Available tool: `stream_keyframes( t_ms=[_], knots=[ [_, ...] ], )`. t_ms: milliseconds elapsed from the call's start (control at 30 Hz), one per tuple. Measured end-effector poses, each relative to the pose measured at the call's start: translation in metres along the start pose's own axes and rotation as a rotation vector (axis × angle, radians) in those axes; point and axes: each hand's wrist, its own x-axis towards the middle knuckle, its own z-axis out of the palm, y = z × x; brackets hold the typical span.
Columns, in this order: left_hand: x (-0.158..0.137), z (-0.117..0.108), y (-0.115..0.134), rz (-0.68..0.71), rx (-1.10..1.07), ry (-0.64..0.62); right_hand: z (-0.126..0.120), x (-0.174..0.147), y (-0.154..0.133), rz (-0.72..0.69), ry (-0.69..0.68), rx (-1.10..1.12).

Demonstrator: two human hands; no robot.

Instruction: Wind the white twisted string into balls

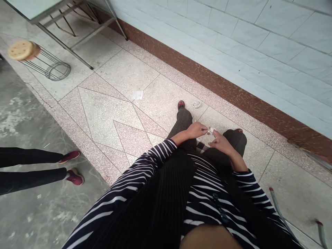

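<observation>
My left hand is closed in a pinch above my lap, with a thin dark piece showing at its fingertips, too small to name. Close beside it, my right hand has bent fingers around a small white strip-like piece by its index finger. The two hands nearly meet there, and I cannot tell whether the white piece is thread, tape or cloth. Under them, between my dark trouser legs, a black-and-white checked surface partly shows.
A round white patterned object lies on the floor by my shoe, with a white paper farther left. A wood-topped stool stands near a metal-legged table. Another person's legs are at left; a tiled wall runs ahead.
</observation>
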Motion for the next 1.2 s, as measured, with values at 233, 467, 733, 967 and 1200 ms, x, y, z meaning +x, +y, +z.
stream_keyframes(
  t_ms=[233, 467, 733, 967, 1200],
  knots=[
    [0.002, 0.008, -0.005, 0.076, 0.113, -0.067, -0.002, -0.016, -0.009, -0.009, 0.016, 0.091],
    [0.012, -0.01, -0.012, 0.006, 0.026, -0.015, -0.019, -0.011, -0.028, -0.029, 0.188, -0.173],
    [0.026, -0.036, -0.01, 0.075, 0.156, 0.119, -0.004, -0.03, -0.046, -0.034, -0.157, 0.332],
    [0.012, 0.005, -0.005, 0.016, -0.059, -0.024, -0.023, -0.008, -0.055, -0.231, 0.01, 0.392],
    [0.013, -0.018, -0.009, 0.051, 0.014, 0.024, -0.02, 0.019, -0.008, -0.081, 0.057, -0.087]
  ],
)
